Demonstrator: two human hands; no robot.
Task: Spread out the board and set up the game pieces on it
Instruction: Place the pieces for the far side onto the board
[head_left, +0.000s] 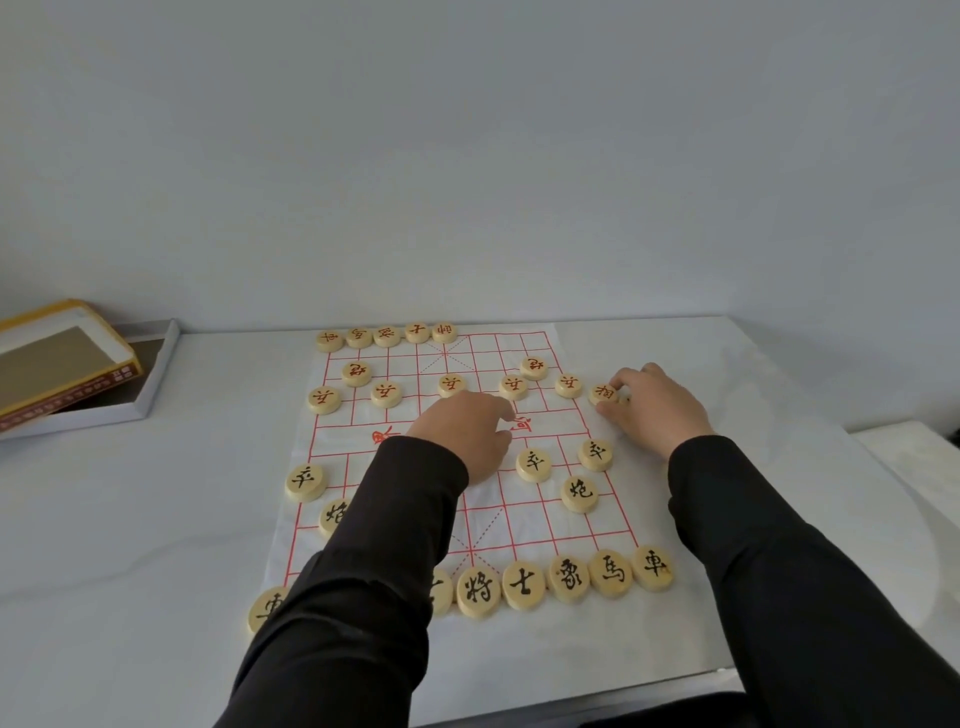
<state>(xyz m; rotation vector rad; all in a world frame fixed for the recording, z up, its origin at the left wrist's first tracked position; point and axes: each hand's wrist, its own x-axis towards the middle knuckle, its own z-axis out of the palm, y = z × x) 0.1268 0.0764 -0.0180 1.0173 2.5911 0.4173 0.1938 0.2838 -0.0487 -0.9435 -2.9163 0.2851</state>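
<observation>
A row of black-lettered pieces (524, 582) lines the near edge of the board (519, 525), closer to the person than either hand. The board lies spread flat on the table (130, 519). The left hand (462, 436) rests knuckles-up on the board's middle with its fingers curled under; whether it holds anything cannot be told. To its right, the right hand (657, 405) pinches a red-lettered piece (603, 394) at the board's right edge. Beyond the left hand, red pieces (387, 335) line the far edge. Far to its left sits an open box (156, 369).
</observation>
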